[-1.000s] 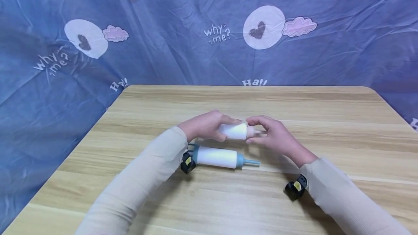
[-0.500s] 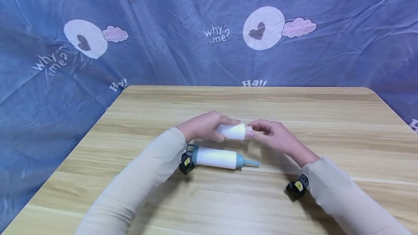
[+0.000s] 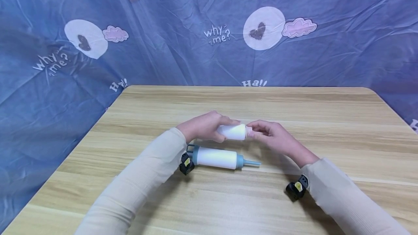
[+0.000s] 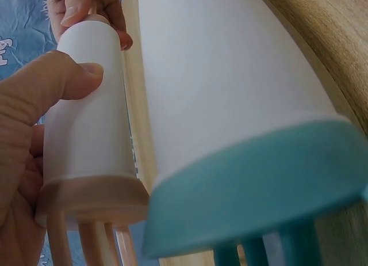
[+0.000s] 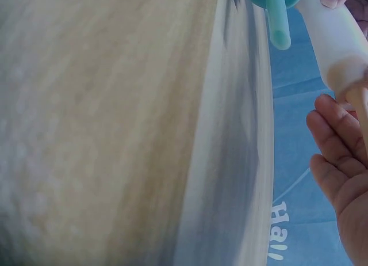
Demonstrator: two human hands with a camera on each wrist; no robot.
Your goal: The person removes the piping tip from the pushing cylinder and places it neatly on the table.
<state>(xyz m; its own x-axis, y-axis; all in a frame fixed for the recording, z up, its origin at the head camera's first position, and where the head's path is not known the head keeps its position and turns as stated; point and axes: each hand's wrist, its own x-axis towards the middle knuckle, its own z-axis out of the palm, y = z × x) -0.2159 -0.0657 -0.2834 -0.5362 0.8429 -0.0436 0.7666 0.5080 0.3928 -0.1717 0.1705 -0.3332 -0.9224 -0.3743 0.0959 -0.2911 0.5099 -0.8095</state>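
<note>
A white cylinder with pinkish-beige ends [image 3: 232, 132] lies sideways in my left hand [image 3: 209, 126], thumb on its near side and fingers round the far side. At its right end, my right hand [image 3: 277, 139] pinches the beige nozzle cap [image 5: 349, 76] between thumb and fingers. In the left wrist view the beige base [image 4: 95, 200] has several prongs pointing down. A second white cylinder with blue-green ends [image 3: 217, 157] rests on the table just nearer than the held one, its thin nozzle [image 3: 252, 163] pointing right; neither hand grips it.
The wooden table [image 3: 228, 206] extends on all sides of the hands. Behind it and at the left hangs a blue printed cloth [image 3: 183, 46]. Black wrist cameras sit below each wrist, the left one [image 3: 187, 164] close to the blue-green cylinder's pronged end.
My right thumb and fingers have closed round the beige end of the held cylinder, having stood more widely apart around it. My left hand and the blue-green cylinder have hardly moved.
</note>
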